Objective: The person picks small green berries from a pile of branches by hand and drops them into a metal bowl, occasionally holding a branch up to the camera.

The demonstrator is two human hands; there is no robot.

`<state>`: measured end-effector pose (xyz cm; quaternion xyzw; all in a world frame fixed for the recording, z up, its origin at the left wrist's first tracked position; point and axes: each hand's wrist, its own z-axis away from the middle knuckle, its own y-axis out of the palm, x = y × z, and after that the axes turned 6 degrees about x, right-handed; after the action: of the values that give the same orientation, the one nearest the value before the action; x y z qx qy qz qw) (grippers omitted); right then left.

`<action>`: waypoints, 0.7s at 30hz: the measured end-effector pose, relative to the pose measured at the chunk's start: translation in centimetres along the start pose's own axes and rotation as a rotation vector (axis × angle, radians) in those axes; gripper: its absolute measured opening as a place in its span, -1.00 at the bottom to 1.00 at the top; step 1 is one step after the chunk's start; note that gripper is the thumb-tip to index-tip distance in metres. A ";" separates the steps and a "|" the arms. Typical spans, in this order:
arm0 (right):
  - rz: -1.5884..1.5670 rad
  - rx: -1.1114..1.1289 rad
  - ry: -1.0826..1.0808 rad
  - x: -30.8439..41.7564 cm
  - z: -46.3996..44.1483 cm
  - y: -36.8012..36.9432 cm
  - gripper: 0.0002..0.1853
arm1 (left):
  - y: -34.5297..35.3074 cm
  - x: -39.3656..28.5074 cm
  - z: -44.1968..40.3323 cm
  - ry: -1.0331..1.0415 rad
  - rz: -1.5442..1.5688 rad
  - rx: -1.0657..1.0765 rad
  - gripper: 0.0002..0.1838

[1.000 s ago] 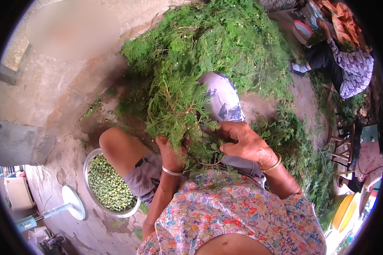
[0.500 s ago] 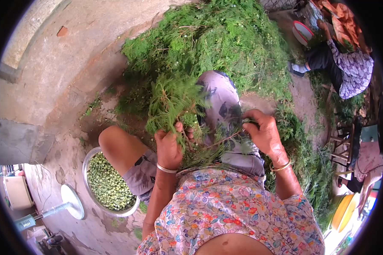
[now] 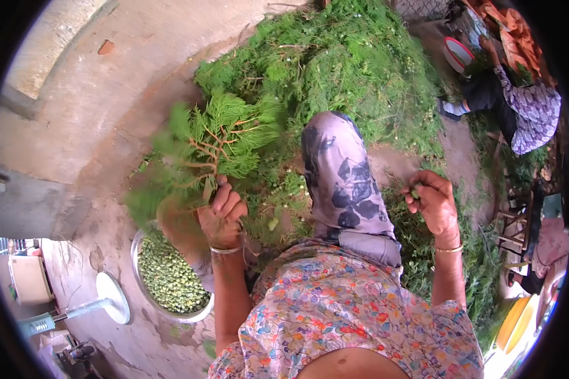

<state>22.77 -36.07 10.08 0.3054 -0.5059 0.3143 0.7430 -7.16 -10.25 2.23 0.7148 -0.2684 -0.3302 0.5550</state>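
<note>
My left hand [image 3: 224, 218] is closed round the stem of a leafy evergreen branch [image 3: 221, 144], held up at the left of my raised knee. The branch's feathery fronds fan out above the fist, and the left ones are smeared by motion. Out to the right of the knee, my right hand [image 3: 435, 203] is pinched shut on a small green piece [image 3: 415, 191], too small to name exactly. Below my left forearm's outer side stands a metal basin [image 3: 136, 268], holding many small round green cones or fruits [image 3: 171, 271].
A large heap of cut evergreen branches [image 3: 335, 69] lies ahead, with more greenery [image 3: 468, 265] along my right. At the upper right another person [image 3: 534, 117] sits near a red-rimmed bowl [image 3: 456, 55]. A stand fan [image 3: 112, 298] and a wooden stool [image 3: 513, 221] are at the sides.
My left hand has swung the branch up and to the left, away from my lap. My right hand has moved right, away from the twig it was touching.
</note>
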 end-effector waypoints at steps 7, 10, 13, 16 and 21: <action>-0.153 0.149 0.028 -0.8 -0.8 3.4 -0.80 | 1.6 1.6 0.0 0.032 0.280 0.167 -0.82; -0.199 0.200 0.057 -0.3 -0.9 6.2 -0.83 | 2.5 1.6 -0.8 -0.001 0.343 0.210 -0.84; -0.051 0.341 0.005 -0.6 -1.3 8.9 -0.87 | 2.7 2.0 -1.2 0.023 0.293 0.220 -0.74; 0.209 0.529 0.046 -0.6 -1.3 11.7 -0.71 | 3.0 2.4 -1.5 -0.009 0.286 0.200 -0.75; 0.507 0.674 -0.142 -2.4 -1.1 15.9 -0.53 | 3.3 2.6 -1.6 -0.011 0.273 0.210 -0.75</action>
<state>10.41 -25.80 9.64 0.4181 -0.4839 0.6129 0.4642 -4.33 -12.08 5.27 0.7239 -0.3992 -0.2258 0.5154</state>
